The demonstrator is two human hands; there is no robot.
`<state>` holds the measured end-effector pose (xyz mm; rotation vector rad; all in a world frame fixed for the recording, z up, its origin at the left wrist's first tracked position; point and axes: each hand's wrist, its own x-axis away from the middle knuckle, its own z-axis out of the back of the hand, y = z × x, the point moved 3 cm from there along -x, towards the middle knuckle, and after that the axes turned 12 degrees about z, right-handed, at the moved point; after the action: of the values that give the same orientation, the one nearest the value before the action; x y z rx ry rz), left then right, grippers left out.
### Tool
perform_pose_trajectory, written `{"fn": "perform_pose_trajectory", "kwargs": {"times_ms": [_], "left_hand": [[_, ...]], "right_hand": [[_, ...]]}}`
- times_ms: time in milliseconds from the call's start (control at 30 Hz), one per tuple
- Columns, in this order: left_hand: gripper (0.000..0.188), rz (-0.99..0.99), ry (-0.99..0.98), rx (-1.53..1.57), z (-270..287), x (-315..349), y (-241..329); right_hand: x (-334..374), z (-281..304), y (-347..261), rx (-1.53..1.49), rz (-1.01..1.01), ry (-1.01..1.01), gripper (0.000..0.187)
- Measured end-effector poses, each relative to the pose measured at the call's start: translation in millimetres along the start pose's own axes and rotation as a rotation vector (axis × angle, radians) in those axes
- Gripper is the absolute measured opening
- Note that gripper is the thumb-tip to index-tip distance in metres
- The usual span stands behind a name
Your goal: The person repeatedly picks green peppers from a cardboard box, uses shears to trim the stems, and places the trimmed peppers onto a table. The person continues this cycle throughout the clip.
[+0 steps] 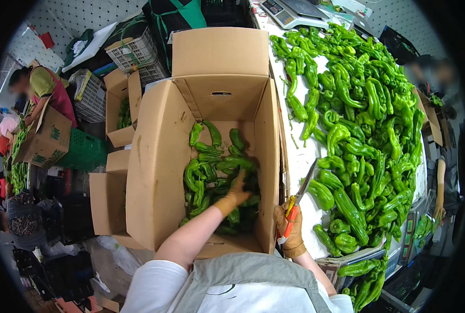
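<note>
Green peppers cover the bottom of a large open cardboard box in front of me. My left hand, in a tan glove, reaches down into the box over the peppers. Its fingers look spread, slightly blurred, and I see nothing held in them. At the box's right wall my right hand, gloved too, grips a pair of scissors with orange and yellow handles. Their blades point up and away, over the table edge. Beside them a big heap of green peppers spreads across the white table.
A weighing scale stands at the table's far end. Smaller cardboard boxes, a green crate and grey crates are on the left. One person handles a carton there; another person's arm shows at far right.
</note>
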<state>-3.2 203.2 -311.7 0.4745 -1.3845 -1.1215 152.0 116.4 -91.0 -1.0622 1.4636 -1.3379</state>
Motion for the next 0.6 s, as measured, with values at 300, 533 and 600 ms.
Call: {"fn": "perform_pose_trajectory", "kwargs": {"times_ms": [300, 533, 600], "left_hand": [[0.049, -0.171, 0.303, -0.462, 23.6, 24.0, 63.5], [0.068, 0.492, 0.554, -0.887, 115.1, 40.4, 16.2], [0.072, 0.617, 0.489, -0.901, 113.3, 42.5, 15.5]], "right_hand": [[5.7, 8.3, 6.5, -0.155, -0.087, 0.070, 0.027], [0.4, 2.4, -4.5, 0.028, 0.000, 0.030, 0.029], [2.1, 1.0, -2.6, -0.035, -0.014, 0.036, 0.031]]}}
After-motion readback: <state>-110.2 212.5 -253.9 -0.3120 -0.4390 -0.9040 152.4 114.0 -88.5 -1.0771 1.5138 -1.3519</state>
